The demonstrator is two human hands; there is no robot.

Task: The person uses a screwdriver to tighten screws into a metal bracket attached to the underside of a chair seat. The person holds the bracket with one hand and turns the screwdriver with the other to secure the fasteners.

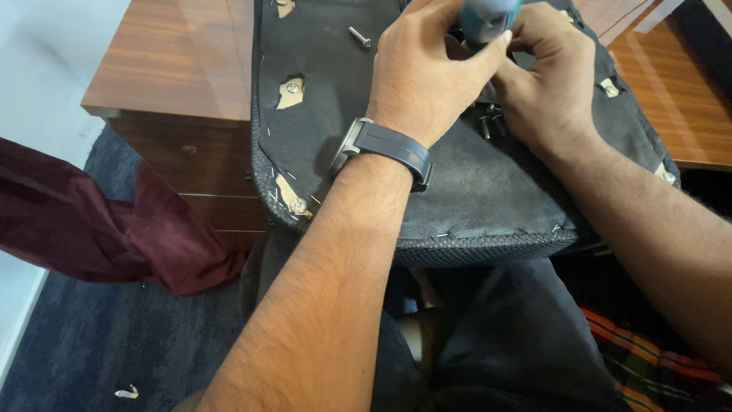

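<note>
A black fabric-covered chair seat point(473, 198) lies upside down on a wooden table, its edge stapled and its bolt holes showing. My left hand point(427, 72), with a dark watch on the wrist, grips a teal power screwdriver point(488, 19) at the top of the view. My right hand point(549, 76) rests beside it on the seat, fingers curled around the tool's lower end. Two dark bolts point(490, 122) lie on the fabric just under both hands. A single silver bolt point(360, 37) lies to the left of my left hand.
The wooden table point(175, 61) ends at a corner on the left, with drawers below. A maroon cloth point(99, 221) hangs at the left over blue carpet point(84, 343). A small metal scrap point(127, 393) lies on the carpet. My lap is under the seat's near edge.
</note>
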